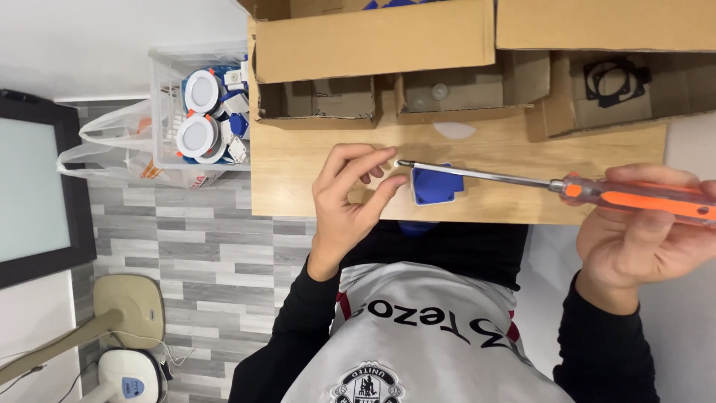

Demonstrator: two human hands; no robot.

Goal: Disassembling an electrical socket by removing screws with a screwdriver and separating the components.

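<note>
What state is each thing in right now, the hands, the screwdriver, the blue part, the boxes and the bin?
Left hand: fingertips pinched at the screwdriver tip, beside the blue part.
Right hand: closed around the screwdriver handle.
Screwdriver: held level above the table.
Blue part: lying on the table.
Cardboard boxes: open.
Clear bin: uncovered, holding round white lamps.

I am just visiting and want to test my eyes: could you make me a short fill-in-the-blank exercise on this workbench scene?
1. The right hand holds a screwdriver with a clear and ____ handle.
2. Under the screwdriver's metal shaft lies a small ____ plastic part.
3. The pale wooden table carries open boxes made of ____.
4. The left hand pinches its fingertips near the screwdriver's ____.

Missing words: orange; blue; cardboard; tip
</note>
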